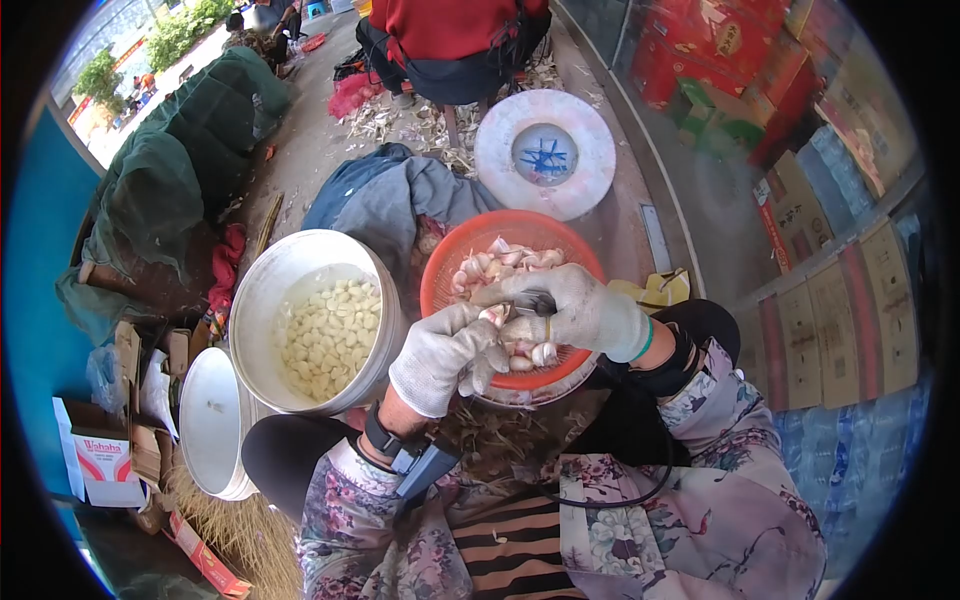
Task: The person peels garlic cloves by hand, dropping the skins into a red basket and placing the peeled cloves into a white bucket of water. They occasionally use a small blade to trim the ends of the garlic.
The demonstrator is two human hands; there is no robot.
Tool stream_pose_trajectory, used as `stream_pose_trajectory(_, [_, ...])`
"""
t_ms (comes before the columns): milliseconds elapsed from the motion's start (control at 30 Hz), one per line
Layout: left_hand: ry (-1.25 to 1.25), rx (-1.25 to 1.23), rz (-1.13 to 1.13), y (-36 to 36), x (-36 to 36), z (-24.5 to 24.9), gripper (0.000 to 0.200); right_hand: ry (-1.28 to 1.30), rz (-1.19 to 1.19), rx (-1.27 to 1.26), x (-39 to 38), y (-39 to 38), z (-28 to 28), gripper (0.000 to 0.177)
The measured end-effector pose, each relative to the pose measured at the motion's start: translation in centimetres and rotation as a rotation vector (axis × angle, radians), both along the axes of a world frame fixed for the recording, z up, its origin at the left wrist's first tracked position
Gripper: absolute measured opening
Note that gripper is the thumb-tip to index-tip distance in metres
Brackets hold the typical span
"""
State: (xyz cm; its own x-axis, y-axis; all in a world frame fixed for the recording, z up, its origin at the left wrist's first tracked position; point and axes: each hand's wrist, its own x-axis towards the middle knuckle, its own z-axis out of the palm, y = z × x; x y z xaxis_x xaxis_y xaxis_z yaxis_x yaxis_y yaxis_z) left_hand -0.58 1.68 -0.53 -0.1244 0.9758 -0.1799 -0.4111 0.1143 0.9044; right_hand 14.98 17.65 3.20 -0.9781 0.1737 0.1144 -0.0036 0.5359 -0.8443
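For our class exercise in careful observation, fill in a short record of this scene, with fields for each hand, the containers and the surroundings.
Left hand: gloved left hand pinches a garlic clove over the basket
Right hand: gloved right hand grips what looks like a small metal blade at that clove
Basket: orange basket of unpeeled cloves
Bucket: white bucket of peeled cloves
Lap: dry garlic skins
Behind: person in red, seated
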Motion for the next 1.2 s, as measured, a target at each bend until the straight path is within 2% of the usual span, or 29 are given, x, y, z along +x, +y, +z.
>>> stream_pose_trajectory(33, [-0.015, 0.009, 0.002, 0.0, 0.1, 0.0, 0.037, -0.045, -0.053, -0.327, 0.1, -0.3, -0.5, 0.045])
stream_pose_trajectory(100, [-0.043, 0.029, 0.006, -0.1, 0.2, 0.1, 0.034, -0.045, -0.087, -0.277, 0.3, -0.7, 0.0, 0.041])
stream_pose_trajectory(133, [0.016, -0.004, 0.066, 0.1, 0.4, 0.4, 0.032, -0.044, -0.102, -0.250, 0.2, -0.8, 0.2, 0.039])
stream_pose_trajectory(233, [0.149, -0.086, 0.215, 0.2, 0.8, 2.0, 0.025, 0.209, -0.181, 0.248, 0.0, -0.6, -0.6, 0.035])
stream_pose_trajectory(433, [0.321, -0.161, 0.318, 0.2, 1.7, 3.0, 0.017, 0.194, -0.172, 0.471, 0.0, -1.1, -1.0, 0.038])
stream_pose_trajectory(633, [0.316, -0.157, 0.296, 0.2, 1.3, 1.9, 0.012, 0.191, -0.175, 0.495, -0.1, -1.1, -2.3, 0.039])
stream_pose_trajectory(733, [0.237, -0.134, 0.281, 0.1, 1.0, 1.6, 0.013, 0.218, -0.157, 0.454, -0.3, -1.3, -1.9, 0.037])
stream_pose_trajectory(900, [-0.026, -0.042, 0.271, -0.2, 0.3, 0.9, 0.014, 0.112, -0.182, 0.118, -0.6, -2.1, -1.5, 0.033])
stream_pose_trajectory(1200, [-0.079, 0.061, 0.294, -0.5, -0.9, 1.0, 0.018, 0.186, -0.249, -0.341, -0.7, -1.7, -0.6, 0.032])
